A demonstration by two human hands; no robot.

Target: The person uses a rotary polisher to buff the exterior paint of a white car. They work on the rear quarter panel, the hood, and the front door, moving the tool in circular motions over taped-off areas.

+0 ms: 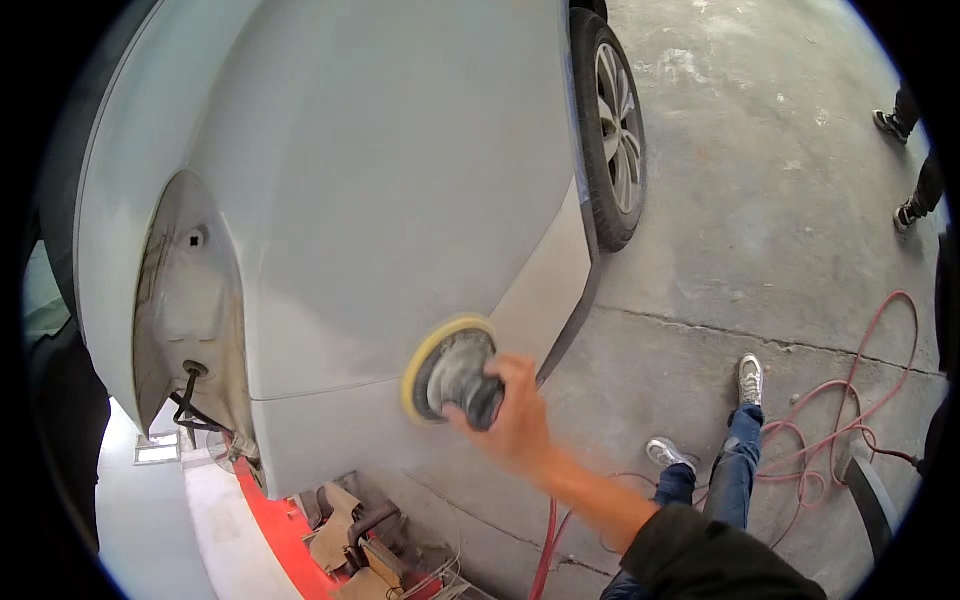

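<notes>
With the right hand (518, 418) wrapped firmly around the sander (462, 372), toward seven o'clock from centre on the car panel (390, 200), best keep its yellow pad (410, 385) flat; the unseen left hand's state I cannot tell.

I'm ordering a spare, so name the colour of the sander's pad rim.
The pad rim is yellow, seen best in the head view.

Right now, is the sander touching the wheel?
No, the sander is at the grey car panel, apart from the wheel.
</notes>
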